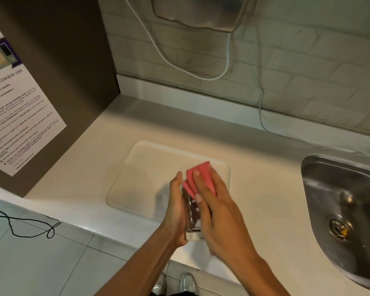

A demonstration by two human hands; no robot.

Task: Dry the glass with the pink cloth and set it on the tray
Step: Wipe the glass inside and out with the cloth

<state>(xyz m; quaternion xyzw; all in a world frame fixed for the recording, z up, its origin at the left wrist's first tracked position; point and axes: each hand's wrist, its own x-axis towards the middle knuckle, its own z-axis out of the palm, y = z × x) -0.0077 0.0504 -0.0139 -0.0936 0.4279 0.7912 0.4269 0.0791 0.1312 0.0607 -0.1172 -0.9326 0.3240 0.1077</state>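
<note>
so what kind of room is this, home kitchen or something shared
Most likely a shared kitchenette, as in an office or hall: a printed microwave-use notice is stuck to the side panel, a steel sink is set in the white counter, and a tiled wall runs behind.

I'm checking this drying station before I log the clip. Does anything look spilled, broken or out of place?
Nothing stands out. The left hand holds the clear drinking glass while the right hand presses the folded pink cloth on it, above the white rectangular tray. The white countertop shows no spill, and the glass looks intact.
</note>
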